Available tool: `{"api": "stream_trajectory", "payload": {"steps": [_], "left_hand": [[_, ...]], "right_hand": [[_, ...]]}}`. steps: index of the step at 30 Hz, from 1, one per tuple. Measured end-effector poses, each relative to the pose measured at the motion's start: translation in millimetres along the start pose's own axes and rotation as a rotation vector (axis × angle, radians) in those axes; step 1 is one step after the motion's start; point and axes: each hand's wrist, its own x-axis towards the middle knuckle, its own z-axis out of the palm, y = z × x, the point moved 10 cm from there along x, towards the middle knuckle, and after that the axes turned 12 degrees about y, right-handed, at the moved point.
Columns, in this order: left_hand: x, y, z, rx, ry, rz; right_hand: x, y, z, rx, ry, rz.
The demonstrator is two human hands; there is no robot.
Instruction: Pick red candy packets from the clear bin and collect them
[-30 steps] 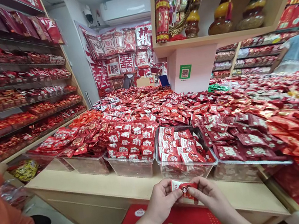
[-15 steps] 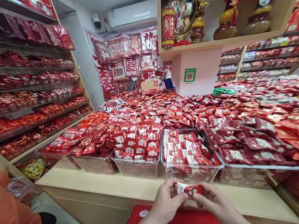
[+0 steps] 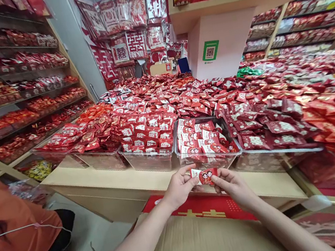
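Between my two hands I hold a small red and white candy packet (image 3: pixel 205 176) printed with two cartoon figures. My left hand (image 3: pixel 180 186) pinches its left end with thumb and fingers. The right end is gripped by my right hand (image 3: pixel 231 184). Just beyond the hands stands a clear plastic bin (image 3: pixel 177 158) filled with matching packets (image 3: pixel 213 148), laid in rows. To its left, another bin (image 3: pixel 148 163) holds red packets with white lettering. Dark red packets (image 3: pixel 253 141) fill the bin on the right.
A wooden counter (image 3: pixel 99 177) carries the bins, with a red box (image 3: pixel 197 210) and a plain wood-coloured surface (image 3: pixel 200 244) nearer me. A person in an orange top (image 3: pixel 15 232) is low at left. Packed shelves (image 3: pixel 14 91) line the left wall; a cabinet (image 3: pixel 230 1) overhangs the counter.
My view has tipped downward, so the counter and bins sit higher and more of my forearms shows. Both hands keep the packet, now turned flatter toward me.
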Motion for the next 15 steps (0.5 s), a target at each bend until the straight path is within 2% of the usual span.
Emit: {"api": "stream_trajectory", "payload": {"steps": [5,10,15], "left_hand": [[-0.5,-0.7,-2.1,0.06,0.015,0.062],[-1.3,-4.8,-6.5,0.302,0.041,0.106],[-2.1,-7.9,-4.5,0.262,0.015,0.075]], "right_hand": [[0.4,1.1,5.9,-0.083,-0.032,-0.048],[-0.6,2.9,14.5,-0.208,-0.101,-0.123],[-3.0,-8.4,16.0,-0.223,-0.083,-0.187]]}}
